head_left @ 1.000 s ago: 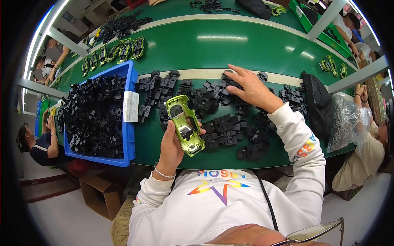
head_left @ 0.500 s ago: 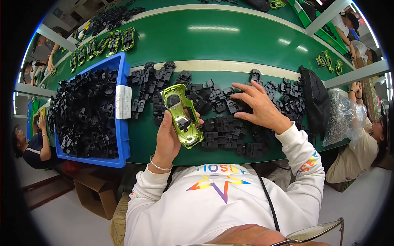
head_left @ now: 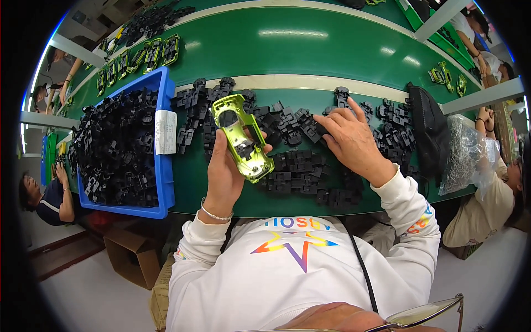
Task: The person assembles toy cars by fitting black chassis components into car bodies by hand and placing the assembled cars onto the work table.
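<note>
Head view: long green-topped counter (head_left: pixel 199 191) strewn with black plastic parts on the near side.
Left grip (head_left: pixel 225 180): clamped on a glossy lime-green plastic car-shaped shell (head_left: pixel 240 135), thumb on one flank, fingertips round the other.
Shell position: raised above the counter in front of the chest, tilted; the edge hold seems meant to leave its openings uncovered.
Right grip (head_left: pixel 357 144): over loose black moulded plastic parts (head_left: pixel 296 166); fingers spread apart, though whether thumb and finger pinch one I cannot tell.
Loose parts: clustered between and beyond both hands, probably for easy reach.
Blue tray: rectangular blue plastic tray (head_left: pixel 165 191) at the left, heaped with black plastic pieces (head_left: pixel 119 149), perhaps the bulk supply.
Clear bag: transparent plastic bag (head_left: pixel 462 157) at the right, holding thin silvery pieces too small to identify.
Cardboard box: open brown cardboard box (head_left: pixel 130 257) below the counter; its contents are too dark to tell.
</note>
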{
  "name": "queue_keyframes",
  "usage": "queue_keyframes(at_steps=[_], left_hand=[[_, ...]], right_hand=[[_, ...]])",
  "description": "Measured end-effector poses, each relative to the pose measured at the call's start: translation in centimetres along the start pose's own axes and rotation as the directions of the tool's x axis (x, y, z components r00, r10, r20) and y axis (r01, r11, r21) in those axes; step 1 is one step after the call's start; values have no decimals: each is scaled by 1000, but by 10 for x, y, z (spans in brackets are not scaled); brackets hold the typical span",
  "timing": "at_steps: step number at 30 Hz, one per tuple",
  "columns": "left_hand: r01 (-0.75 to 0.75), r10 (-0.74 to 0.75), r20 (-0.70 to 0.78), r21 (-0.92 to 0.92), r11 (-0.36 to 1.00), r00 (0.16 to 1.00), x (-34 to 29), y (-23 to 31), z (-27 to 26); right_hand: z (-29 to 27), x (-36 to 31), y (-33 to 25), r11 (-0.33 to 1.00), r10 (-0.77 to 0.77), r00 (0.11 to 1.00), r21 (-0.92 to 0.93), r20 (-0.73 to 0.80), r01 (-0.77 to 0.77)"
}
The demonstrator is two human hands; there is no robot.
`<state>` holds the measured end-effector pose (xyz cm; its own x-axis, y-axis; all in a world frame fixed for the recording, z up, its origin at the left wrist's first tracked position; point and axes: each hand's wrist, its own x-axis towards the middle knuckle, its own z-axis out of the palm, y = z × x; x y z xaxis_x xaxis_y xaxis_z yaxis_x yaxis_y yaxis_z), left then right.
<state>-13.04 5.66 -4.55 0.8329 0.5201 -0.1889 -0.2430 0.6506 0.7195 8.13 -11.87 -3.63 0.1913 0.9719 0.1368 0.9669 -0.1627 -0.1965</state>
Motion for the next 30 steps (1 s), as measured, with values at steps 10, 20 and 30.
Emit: queue_keyframes(at_steps=[10,20,30], left_hand=[[-4,11,47,-152,988,999,24,-10,13],[-105,118,55,-203,974,991,24,-15,22],[-76,89,36,-282,957,995,15,-2,20]], right_hand=[[-31,4,-15,793,338,920,586,-199,-165],[-15,31,-71,274,223,975,959,17,-79],[-38,31,-85,752,124,986,659,-110,-21]])
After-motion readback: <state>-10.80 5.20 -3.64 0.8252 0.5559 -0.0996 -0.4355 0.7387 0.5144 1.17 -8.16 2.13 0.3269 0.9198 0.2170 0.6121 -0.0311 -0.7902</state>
